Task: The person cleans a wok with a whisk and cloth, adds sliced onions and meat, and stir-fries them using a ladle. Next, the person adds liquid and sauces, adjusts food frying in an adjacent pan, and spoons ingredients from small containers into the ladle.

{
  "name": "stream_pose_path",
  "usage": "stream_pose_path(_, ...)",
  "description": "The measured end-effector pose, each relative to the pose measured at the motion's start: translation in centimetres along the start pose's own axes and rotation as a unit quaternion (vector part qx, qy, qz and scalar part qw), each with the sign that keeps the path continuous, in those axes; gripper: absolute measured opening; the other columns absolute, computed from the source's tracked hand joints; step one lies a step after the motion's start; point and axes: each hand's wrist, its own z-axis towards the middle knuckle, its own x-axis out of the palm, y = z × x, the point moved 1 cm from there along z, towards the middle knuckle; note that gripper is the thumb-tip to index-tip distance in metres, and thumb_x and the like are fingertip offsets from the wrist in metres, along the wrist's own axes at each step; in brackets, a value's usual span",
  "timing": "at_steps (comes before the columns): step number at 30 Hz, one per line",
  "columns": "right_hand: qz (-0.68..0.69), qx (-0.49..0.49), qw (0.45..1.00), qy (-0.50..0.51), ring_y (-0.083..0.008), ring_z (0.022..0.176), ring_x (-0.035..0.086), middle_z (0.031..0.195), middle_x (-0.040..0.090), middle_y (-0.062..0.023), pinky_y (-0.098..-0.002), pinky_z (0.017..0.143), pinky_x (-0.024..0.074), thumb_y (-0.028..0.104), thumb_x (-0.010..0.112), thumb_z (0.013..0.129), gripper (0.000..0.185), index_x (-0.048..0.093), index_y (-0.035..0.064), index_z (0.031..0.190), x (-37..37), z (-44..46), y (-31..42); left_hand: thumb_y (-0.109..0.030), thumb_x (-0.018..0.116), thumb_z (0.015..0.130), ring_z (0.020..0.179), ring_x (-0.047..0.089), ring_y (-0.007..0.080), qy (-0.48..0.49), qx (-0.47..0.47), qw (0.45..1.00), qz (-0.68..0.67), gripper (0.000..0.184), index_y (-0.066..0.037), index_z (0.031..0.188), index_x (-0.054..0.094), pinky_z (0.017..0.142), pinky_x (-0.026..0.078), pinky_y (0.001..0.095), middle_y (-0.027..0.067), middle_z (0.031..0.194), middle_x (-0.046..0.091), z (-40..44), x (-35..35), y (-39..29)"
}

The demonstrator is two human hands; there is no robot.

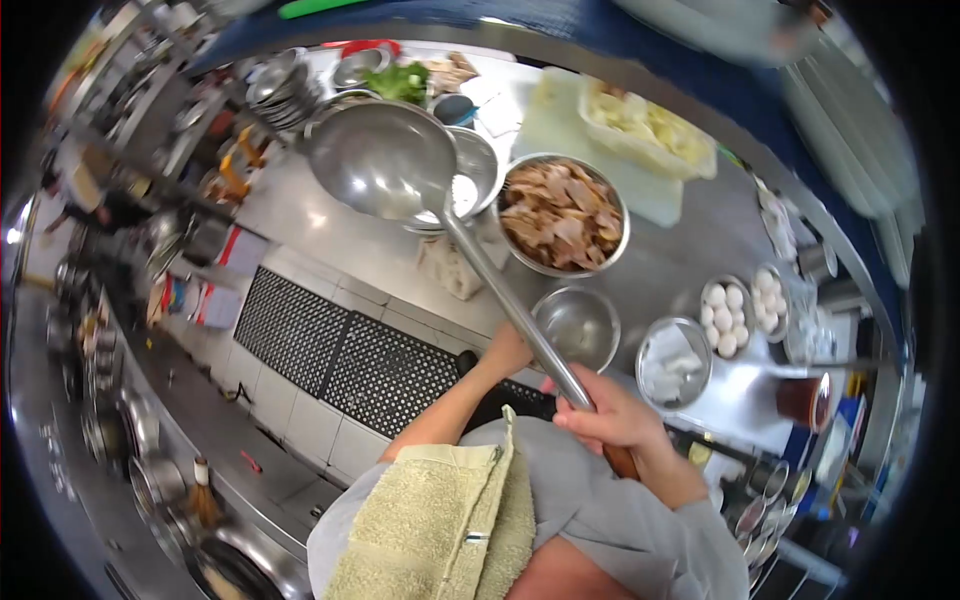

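My right hand is closed round the lower handle of a large long-handled metal ladle, just above its brown wooden end. The ladle's wide bowl is raised over the far left of the counter, in front of smaller metal bowls. My left hand is behind the handle, at the near-left rim of a small metal bowl. Its fingers are mostly hidden, so I cannot see whether they grip the rim. Just beyond stands a round metal bowl full of sliced cooked meat. A yellow-green towel hangs close to my body.
On the steel counter are a tub of pale cut vegetables, bowls of white eggs, a bowl with white pieces, stacked bowls and leafy greens. A perforated black mat covers the floor at left.
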Motion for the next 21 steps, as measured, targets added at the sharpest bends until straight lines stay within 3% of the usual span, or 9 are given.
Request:
stream_pose_path(3,0.026,0.021,0.999,0.02,-0.0064,0.043,0.043,0.071,0.05,0.0001,-0.0227,0.04,0.0366,0.011,0.06,0.089,0.042,0.043,-0.0015,0.125,-0.2,-1.3,-0.5,-0.011,0.063,0.082,0.085,0.063,0.0189,-0.132,-0.218,0.965,-0.065,0.038,0.006,0.116,0.058,0.078,0.051,0.0331,0.0105,0.092,0.067,-6.4,-10.1,-0.8)
stream_pose_path(7,0.069,0.03,0.997,0.0,-0.0062,0.045,0.043,0.068,0.048,-0.0009,-0.0227,0.04,0.0369,0.006,0.061,0.088,0.04,0.043,0.0002,0.124,-0.5,-1.8,-0.2,-0.014,0.054,0.086,0.059,0.059,0.0157,-0.353,-0.114,0.928,-0.024,0.027,0.007,0.102,0.06,0.052,0.054,0.0291,0.0088,0.078,0.063,-4.4,-27.2,-5.8)
stream_pose_path(9,0.072,0.018,0.997,-0.03,-0.0063,0.045,0.044,0.068,0.049,-0.0012,-0.0229,0.04,0.0376,0.006,0.061,0.088,0.04,0.043,0.0009,0.124,-0.4,-1.1,0.0,-0.016,0.053,0.087,0.062,0.06,0.0157,-0.323,-0.062,0.944,-0.025,0.027,0.007,0.101,0.059,0.056,0.057,0.031,0.0078,0.08,0.06,2.1,-35.4,-6.0)
stream_pose_path(12,0.088,-0.004,0.992,-0.091,-0.0064,0.045,0.044,0.07,0.049,-0.0016,-0.0231,0.04,0.0387,0.003,0.061,0.087,0.041,0.044,0.0025,0.124,0.5,0.5,0.4,-0.015,0.053,0.09,0.075,0.064,0.0228,-0.322,-0.008,0.914,-0.248,0.025,0.007,0.101,0.058,0.065,0.058,0.031,0.0126,0.09,0.06,13.7,-43.0,-5.3)
stream_pose_path(15,0.106,0.002,0.981,-0.165,-0.0065,0.044,0.043,0.072,0.051,-0.0017,-0.0232,0.038,0.0372,0.001,0.061,0.086,0.041,0.043,0.0026,0.123,1.2,2.2,0.9,-0.015,0.051,0.092,0.087,0.065,0.0263,-0.335,0.06,0.877,-0.339,0.023,0.007,0.1,0.055,0.07,0.058,0.0323,0.0158,0.096,0.059,20.3,-44.1,-9.2)
stream_pose_path(17,0.107,0.003,0.98,-0.167,-0.0064,0.044,0.042,0.071,0.05,-0.0017,-0.0235,0.038,0.037,0.001,0.06,0.086,0.04,0.044,0.0026,0.122,1.5,3.0,0.8,-0.013,0.055,0.092,0.102,0.06,0.0297,-0.314,0.125,0.819,-0.464,0.03,0.006,0.115,0.051,0.085,0.056,0.0393,0.0186,0.111,0.058,20.5,-43.4,-12.0)
stream_pose_path(18,0.113,0.006,0.98,-0.166,-0.0064,0.044,0.042,0.07,0.05,-0.0016,-0.0237,0.037,0.0369,0.001,0.06,0.086,0.04,0.044,0.0025,0.122,1.6,3.2,0.8,-0.017,0.054,0.095,0.099,0.062,0.029,-0.347,0.07,0.799,-0.486,0.029,0.003,0.116,0.051,0.087,0.055,0.0425,0.0182,0.112,0.059,20.9,-43.0,-11.9)
stream_pose_path(20,0.094,0.018,0.983,-0.156,-0.0064,0.043,0.041,0.069,0.048,-0.0012,-0.0238,0.037,0.037,0.001,0.06,0.086,0.039,0.044,0.0026,0.122,1.8,3.3,1.0,-0.022,0.054,0.096,0.096,0.063,0.0261,-0.173,0.087,0.917,-0.35,0.031,0.001,0.117,0.05,0.085,0.056,0.0408,0.0152,0.111,0.061,17.7,-41.4,-9.0)
stream_pose_path(21,0.076,0.023,0.985,-0.151,-0.0064,0.043,0.041,0.067,0.047,-0.0008,-0.024,0.037,0.0371,0.001,0.059,0.086,0.039,0.043,0.0028,0.122,1.7,3.4,1.0,-0.022,0.055,0.096,0.094,0.064,0.0247,-0.203,0.104,0.911,-0.343,0.029,0.0,0.115,0.052,0.083,0.056,0.0394,0.0138,0.108,0.062,13.9,-38.0,-8.8)
